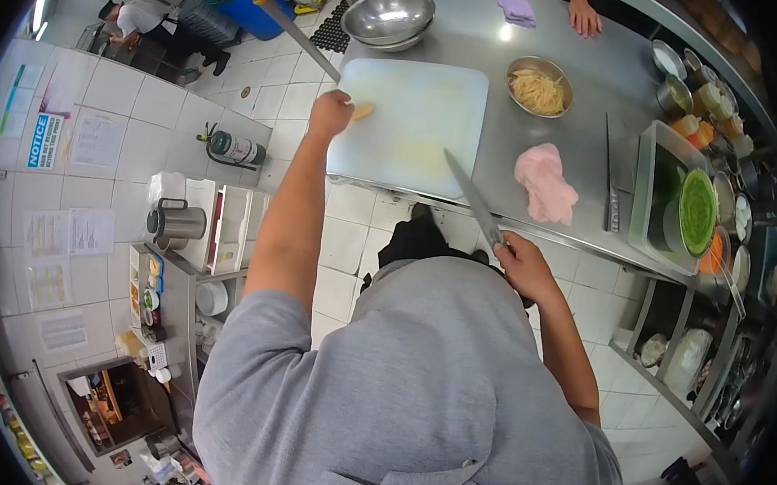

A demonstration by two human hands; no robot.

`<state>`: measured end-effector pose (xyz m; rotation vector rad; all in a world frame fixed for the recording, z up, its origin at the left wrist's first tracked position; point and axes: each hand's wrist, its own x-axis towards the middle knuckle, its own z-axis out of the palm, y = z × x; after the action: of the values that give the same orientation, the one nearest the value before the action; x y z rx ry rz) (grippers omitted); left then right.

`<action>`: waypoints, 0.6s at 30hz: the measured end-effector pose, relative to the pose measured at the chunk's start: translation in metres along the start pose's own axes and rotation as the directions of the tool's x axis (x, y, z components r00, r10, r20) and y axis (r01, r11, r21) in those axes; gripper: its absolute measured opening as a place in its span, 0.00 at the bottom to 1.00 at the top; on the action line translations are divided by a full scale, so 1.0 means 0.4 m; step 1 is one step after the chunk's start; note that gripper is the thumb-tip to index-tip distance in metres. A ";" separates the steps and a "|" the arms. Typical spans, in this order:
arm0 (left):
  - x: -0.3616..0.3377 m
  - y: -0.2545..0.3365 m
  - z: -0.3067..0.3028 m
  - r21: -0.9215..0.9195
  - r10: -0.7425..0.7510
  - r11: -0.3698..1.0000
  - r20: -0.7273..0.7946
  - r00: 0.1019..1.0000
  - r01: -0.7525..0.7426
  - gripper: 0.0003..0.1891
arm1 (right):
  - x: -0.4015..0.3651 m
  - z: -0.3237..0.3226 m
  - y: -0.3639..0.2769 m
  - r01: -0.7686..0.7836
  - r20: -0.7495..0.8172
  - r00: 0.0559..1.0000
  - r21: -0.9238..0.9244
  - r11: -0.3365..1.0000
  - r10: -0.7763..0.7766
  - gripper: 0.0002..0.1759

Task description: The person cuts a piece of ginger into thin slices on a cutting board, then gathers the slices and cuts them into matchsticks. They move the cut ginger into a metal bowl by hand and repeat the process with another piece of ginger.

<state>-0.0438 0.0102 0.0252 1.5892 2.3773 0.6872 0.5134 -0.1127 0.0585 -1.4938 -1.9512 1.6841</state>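
Note:
My left hand [332, 113] is closed at the left edge of a white cutting board [416, 109], its fingers on a small yellowish piece of food [362, 111]. In my right hand [524, 263] is the handle of a large knife [474, 199], whose blade points up and left over the board's lower right corner. A metal bowl of pale yellow strips [537, 89] stands right of the board. Below that bowl lies a crumpled pink cloth [546, 183] on the steel table [587, 103].
Two stacked steel bowls [388, 19] stand behind the board. A purple cloth [516, 9] and another person's hand [585, 19] are at the far side. On the right are a long utensil [613, 177] and a container of green sauce [697, 212]. Another person [151, 23] is at the far left.

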 end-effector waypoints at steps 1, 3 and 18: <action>-0.020 -0.012 0.010 0.027 0.003 1.000 0.027 1.000 -0.004 0.19 | 0.014 0.010 -0.003 0.005 0.021 1.000 -0.121 0.993 -0.003 0.23; -0.034 -0.032 0.054 0.038 0.014 0.999 0.053 0.998 -0.016 0.21 | 0.050 0.050 0.032 0.028 -0.035 0.999 -0.186 0.982 -0.035 0.23; -0.156 0.183 0.191 -0.396 0.782 0.623 0.343 0.521 -0.674 0.21 | 0.072 0.313 -0.105 -0.298 -0.202 0.911 0.279 0.913 0.359 0.22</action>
<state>0.0727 -0.0035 -0.0117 2.3197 1.1450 0.5317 0.3919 -0.1675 0.0355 -1.9106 -1.3679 1.6806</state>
